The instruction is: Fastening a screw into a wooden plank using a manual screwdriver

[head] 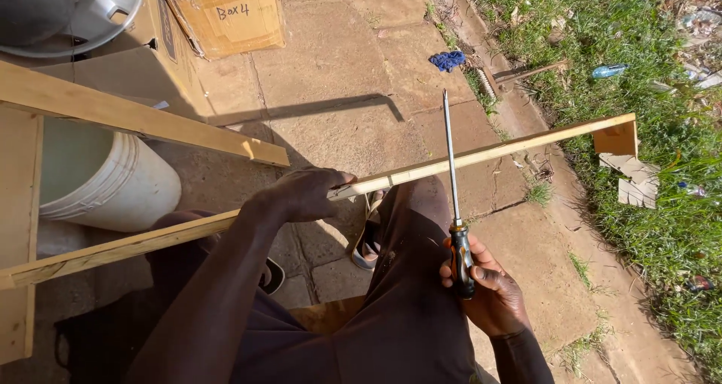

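Gripping a long, thin, pale wood strip (481, 155) near its middle, left hand (304, 194) clamped over it, fingers curled around the top edge. Lying across the lap, running from the lower left up to the right, ending in a small square wood block (617, 138) out over the grass (662, 203). Looking straight, smooth-sawn, light in the sun.

Holding a screwdriver (454, 203) upright, right hand (489, 290) closed around the black-and-orange handle, the slim round metal shaft pointing up and crossing in front of the strip. Whether shaft and strip are touching, cannot tell.

Sitting with dark trousers (410, 309) over both knees, a sandal (366, 241) showing below on cracked paving slabs (338, 75).

Standing at left, a white plastic bucket (124, 188), round and ribbed near the rim, partly hidden under flat wood boards (135, 117); contents not visible. Resting behind, a brown cardboard box (229, 15), worn and open-flapped, beside a grey hubcap (71, 12).

Lying farther off: a crumpled blue cloth (447, 59) at the paving edge, a brush (515, 75) with a wooden handle, a blue bottle (608, 71) in the grass, torn cardboard scraps (635, 181) under the strip's far end.
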